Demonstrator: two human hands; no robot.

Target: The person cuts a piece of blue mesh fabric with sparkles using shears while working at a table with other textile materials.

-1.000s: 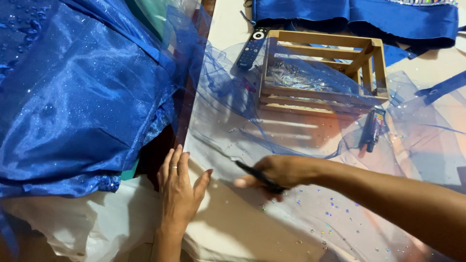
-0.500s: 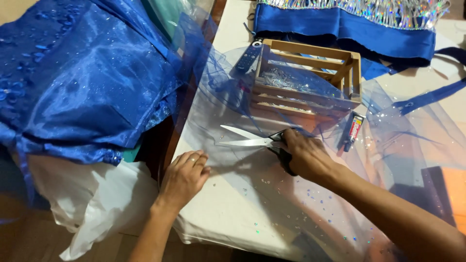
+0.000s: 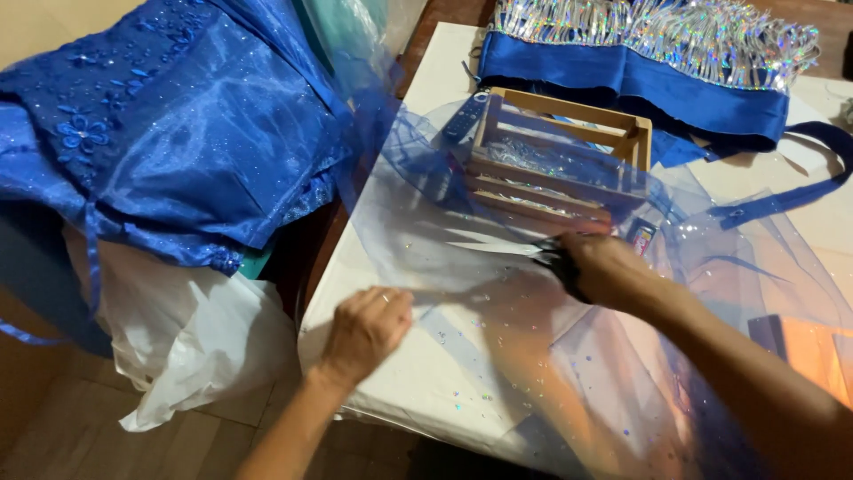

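Observation:
My right hand grips black-handled scissors, the open blades pointing left over sheer blue glittery tulle spread on a white table. My left hand rests near the table's left edge, fingers curled and pinching the tulle against the tabletop. The blade tips lie above and to the right of my left hand.
A slatted wooden crate stands just behind the scissors, partly under the tulle. A dark remote lies left of it. Blue satin fabric with silver fringe lies at the back. A blue satin dress and white fabric hang left of the table.
My right hand lifted the scissors from the near table toward the crate and opened the blades. My left hand curled from flat into a pinch on the tulle. The view shifted.

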